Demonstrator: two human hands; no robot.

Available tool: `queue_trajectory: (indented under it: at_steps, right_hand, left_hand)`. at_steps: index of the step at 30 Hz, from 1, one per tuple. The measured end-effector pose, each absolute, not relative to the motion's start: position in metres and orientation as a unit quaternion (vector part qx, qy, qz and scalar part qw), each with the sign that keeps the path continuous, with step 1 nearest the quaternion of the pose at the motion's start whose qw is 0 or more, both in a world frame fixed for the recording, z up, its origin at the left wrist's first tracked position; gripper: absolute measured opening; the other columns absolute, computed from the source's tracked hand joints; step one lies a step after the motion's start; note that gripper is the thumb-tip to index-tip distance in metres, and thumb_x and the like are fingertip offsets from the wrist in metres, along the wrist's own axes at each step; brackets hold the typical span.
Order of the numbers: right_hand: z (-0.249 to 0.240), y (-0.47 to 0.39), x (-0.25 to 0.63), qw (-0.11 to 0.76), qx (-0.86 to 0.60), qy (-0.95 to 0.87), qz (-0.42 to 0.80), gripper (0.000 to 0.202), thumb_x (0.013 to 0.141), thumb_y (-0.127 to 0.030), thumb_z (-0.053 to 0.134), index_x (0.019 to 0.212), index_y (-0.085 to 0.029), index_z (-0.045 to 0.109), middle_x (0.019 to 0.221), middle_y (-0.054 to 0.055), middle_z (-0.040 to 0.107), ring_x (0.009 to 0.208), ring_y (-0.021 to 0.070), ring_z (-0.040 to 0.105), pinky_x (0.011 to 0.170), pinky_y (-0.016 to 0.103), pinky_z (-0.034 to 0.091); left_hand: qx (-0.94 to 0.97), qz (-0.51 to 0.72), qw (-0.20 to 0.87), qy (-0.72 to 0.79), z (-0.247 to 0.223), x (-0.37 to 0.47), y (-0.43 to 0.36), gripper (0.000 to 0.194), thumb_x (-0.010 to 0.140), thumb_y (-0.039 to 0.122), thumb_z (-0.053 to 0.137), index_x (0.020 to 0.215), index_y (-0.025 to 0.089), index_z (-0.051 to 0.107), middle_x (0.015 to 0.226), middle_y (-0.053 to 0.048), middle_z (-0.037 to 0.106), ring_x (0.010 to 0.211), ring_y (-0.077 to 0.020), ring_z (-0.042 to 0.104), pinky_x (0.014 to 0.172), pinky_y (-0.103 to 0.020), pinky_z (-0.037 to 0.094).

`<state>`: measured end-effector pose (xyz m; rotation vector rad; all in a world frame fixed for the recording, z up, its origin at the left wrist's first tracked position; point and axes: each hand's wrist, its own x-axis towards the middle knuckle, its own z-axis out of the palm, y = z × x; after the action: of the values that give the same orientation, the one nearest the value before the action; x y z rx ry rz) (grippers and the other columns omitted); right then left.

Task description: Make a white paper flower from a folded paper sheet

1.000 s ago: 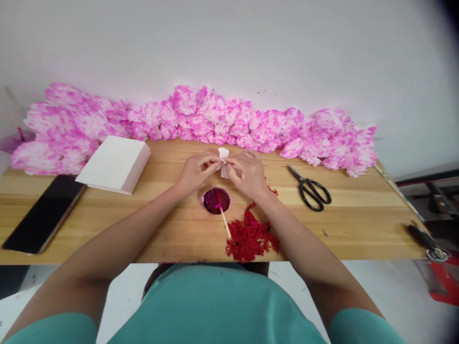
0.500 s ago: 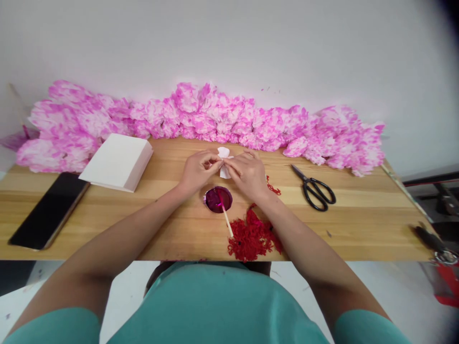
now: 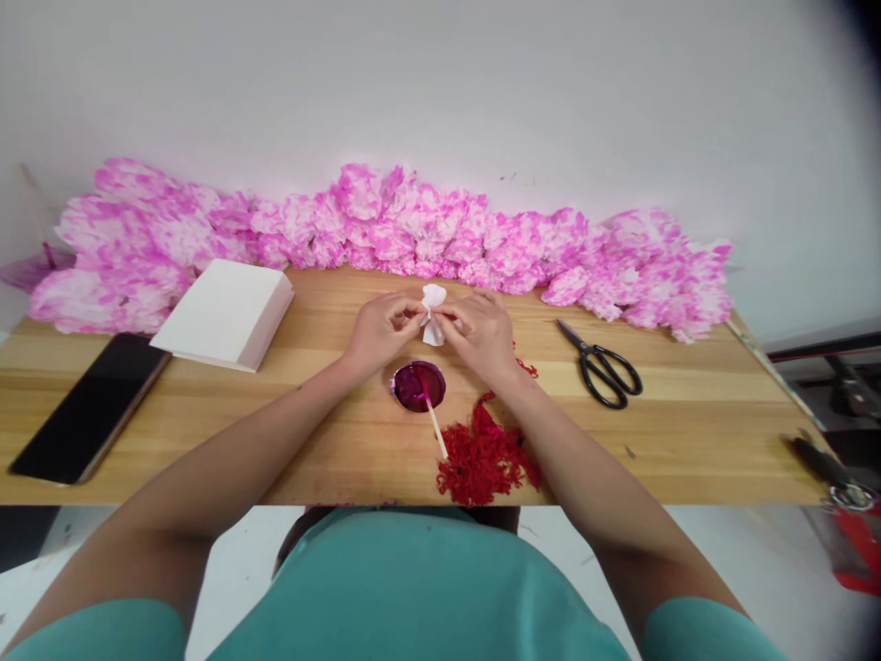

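Observation:
Between my hands is a small piece of white paper (image 3: pixel 433 296), gathered narrow at its middle and fanning out above and below. My left hand (image 3: pixel 384 326) pinches it from the left, thumb and forefinger at the gathered waist. From the other side my right hand (image 3: pixel 480 329) pinches the same spot, its fingertips close to the left ones. Just below the hands sits a shallow round dish of dark magenta liquid (image 3: pixel 417 386), with a thin pale stick (image 3: pixel 436 430) leaning out of it. Red yarn (image 3: pixel 482 457) lies heaped beside my right forearm.
Pink and white paper flowers (image 3: pixel 440 229) line the wall at the back. A stack of white paper (image 3: pixel 227 312) and a black phone (image 3: pixel 86 408) lie to the left. Black-handled scissors (image 3: pixel 606 372) rest on the right of the wooden table (image 3: pixel 688 422); another dark-handled tool (image 3: pixel 822 464) is at its edge.
The white paper is drawn in more tightly at its middle, with its upper part showing more upright. Both hands stay at nearly the same place, and the view has shifted very slightly.

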<state>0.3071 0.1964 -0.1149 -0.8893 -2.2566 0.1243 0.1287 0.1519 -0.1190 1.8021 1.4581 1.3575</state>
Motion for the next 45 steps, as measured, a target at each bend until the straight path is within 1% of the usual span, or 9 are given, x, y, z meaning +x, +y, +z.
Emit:
queue_trajectory:
  at_steps: [5, 9, 13, 17, 24, 28, 33, 38, 45]
  right_hand:
    - [-0.1152, 0.1947, 0.307, 0.344, -0.331, -0.877, 0.055, 0.018, 0.094, -0.031, 0.055, 0.092, -0.025, 0.072, 0.089, -0.001, 0.076, 0.081, 0.0171, 0.065, 0.096, 0.039, 0.038]
    - [-0.1136, 0.1941, 0.307, 0.339, -0.331, -0.879, 0.051, 0.018, 0.093, -0.031, 0.055, 0.093, -0.025, 0.073, 0.089, 0.0, 0.076, 0.082, 0.0175, 0.065, 0.096, 0.039, 0.038]
    - [-0.1113, 0.1928, 0.3062, 0.327, -0.337, -0.881, 0.054, 0.019, 0.093, -0.029, 0.055, 0.091, -0.025, 0.073, 0.085, -0.001, 0.075, 0.079, 0.0167, 0.065, 0.097, 0.038, 0.037]
    - [-0.1108, 0.1908, 0.3051, 0.327, -0.334, -0.883, 0.043, 0.02, 0.093, -0.027, 0.054, 0.087, -0.023, 0.073, 0.082, 0.0, 0.074, 0.079, 0.0168, 0.064, 0.097, 0.038, 0.036]
    - [-0.1107, 0.1909, 0.3047, 0.322, -0.334, -0.885, 0.05, 0.018, 0.092, -0.026, 0.055, 0.09, -0.024, 0.073, 0.081, 0.0, 0.074, 0.079, 0.0172, 0.064, 0.094, 0.038, 0.038]
    - [-0.1096, 0.1917, 0.3055, 0.339, -0.337, -0.877, 0.047, 0.018, 0.092, -0.027, 0.055, 0.089, -0.024, 0.073, 0.085, 0.0, 0.075, 0.08, 0.0174, 0.065, 0.094, 0.038, 0.038]
    - [-0.1087, 0.1917, 0.3059, 0.347, -0.332, -0.877, 0.026, 0.017, 0.093, -0.029, 0.056, 0.087, -0.024, 0.072, 0.085, -0.001, 0.076, 0.082, 0.0175, 0.066, 0.095, 0.038, 0.037]
    - [-0.11, 0.1908, 0.3052, 0.357, -0.319, -0.878, 0.019, 0.017, 0.092, -0.028, 0.056, 0.087, -0.023, 0.071, 0.084, -0.001, 0.075, 0.081, 0.0172, 0.065, 0.095, 0.037, 0.037]
    - [-0.1076, 0.1887, 0.3047, 0.33, -0.318, -0.889, 0.014, 0.018, 0.091, -0.025, 0.054, 0.086, -0.023, 0.07, 0.083, 0.0, 0.074, 0.08, 0.0178, 0.064, 0.098, 0.039, 0.036]
  left_hand:
    - [0.66, 0.487, 0.226, 0.525, -0.1184, 0.1284, 0.151, 0.008, 0.083, 0.019, 0.063, 0.081, 0.018, 0.07, 0.078, -0.002, 0.069, 0.072, -0.013, 0.062, 0.063, -0.021, 0.046]
    - [0.685, 0.481, 0.193, 0.512, -0.1198, 0.1271, 0.1517, 0.008, 0.084, 0.018, 0.063, 0.081, 0.018, 0.07, 0.079, -0.002, 0.071, 0.074, -0.0141, 0.063, 0.07, -0.025, 0.046]
    - [0.7, 0.466, 0.167, 0.514, -0.1211, 0.1261, 0.1525, 0.006, 0.083, 0.018, 0.064, 0.083, 0.019, 0.07, 0.081, -0.001, 0.072, 0.075, -0.015, 0.064, 0.072, -0.027, 0.046]
    - [0.704, 0.446, 0.154, 0.53, -0.1198, 0.1267, 0.1515, 0.007, 0.082, 0.017, 0.062, 0.081, 0.018, 0.068, 0.079, -0.001, 0.071, 0.075, -0.0154, 0.062, 0.071, -0.027, 0.045]
    - [0.689, 0.451, 0.189, 0.535, -0.1202, 0.1275, 0.1507, 0.006, 0.08, 0.017, 0.061, 0.078, 0.018, 0.066, 0.077, -0.001, 0.069, 0.073, -0.0146, 0.062, 0.07, -0.026, 0.045]
    - [0.671, 0.464, 0.214, 0.537, -0.121, 0.127, 0.151, 0.006, 0.082, 0.022, 0.062, 0.08, 0.018, 0.067, 0.079, -0.002, 0.07, 0.072, -0.0146, 0.063, 0.067, -0.025, 0.047]
    - [0.657, 0.477, 0.215, 0.543, -0.1203, 0.1275, 0.1514, 0.008, 0.082, 0.022, 0.062, 0.08, 0.017, 0.067, 0.078, -0.002, 0.07, 0.072, -0.0148, 0.064, 0.066, -0.025, 0.048]
    - [0.695, 0.435, 0.173, 0.546, -0.1183, 0.1275, 0.1505, 0.006, 0.082, 0.019, 0.061, 0.08, 0.018, 0.067, 0.077, -0.002, 0.07, 0.073, -0.0158, 0.063, 0.07, -0.027, 0.045]
    - [0.718, 0.407, 0.136, 0.549, -0.1154, 0.1277, 0.1491, 0.007, 0.082, 0.02, 0.062, 0.076, 0.019, 0.065, 0.075, -0.001, 0.069, 0.072, -0.0164, 0.06, 0.069, -0.028, 0.042]
